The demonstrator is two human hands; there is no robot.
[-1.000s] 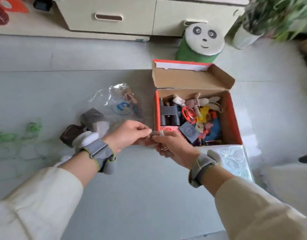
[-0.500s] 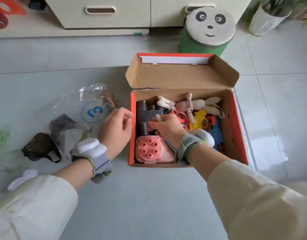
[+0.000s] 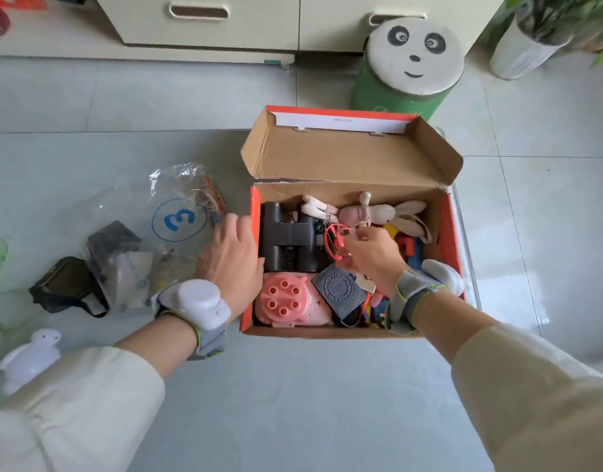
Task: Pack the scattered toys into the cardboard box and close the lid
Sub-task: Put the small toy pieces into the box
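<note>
**A:** How far along are we with the toys?

**B:** We think a good way. The cardboard box [image 3: 254, 212] is open and looks nearly full. The black binoculars [image 3: 286, 240] are just left of our right hand [image 3: 371, 257]. The pink toy [image 3: 289, 301] is nearer to us, and the bunny doll [image 3: 371, 212] lies just past the fingertips.

**A:** What is our right hand doing?

**B:** It is inside the box. Its fingers [image 3: 361, 238] are bunched up next to a red ring [image 3: 335, 240]. We cannot tell if they pinch something small or nothing.

**A:** And our left hand [image 3: 232, 257]?

**B:** It is outside, just beside the left wall of the box. Its fingers [image 3: 235, 223] are loose and hold nothing.

**A:** What is left to do?

**B:** Some things lie on the floor [image 3: 293, 403]. A clear bag [image 3: 177, 216] with a blue 3 is just left of our left fingers. A dark pouch [image 3: 68, 287] is farther left, and a white toy [image 3: 31, 356] is near our left sleeve. We think they all need to go in.

**A:** And the lid [image 3: 351, 155]?

**B:** It stands up on the far side, past both hands. We close it last. The box is crowded, so we may have to push things down first.
</note>
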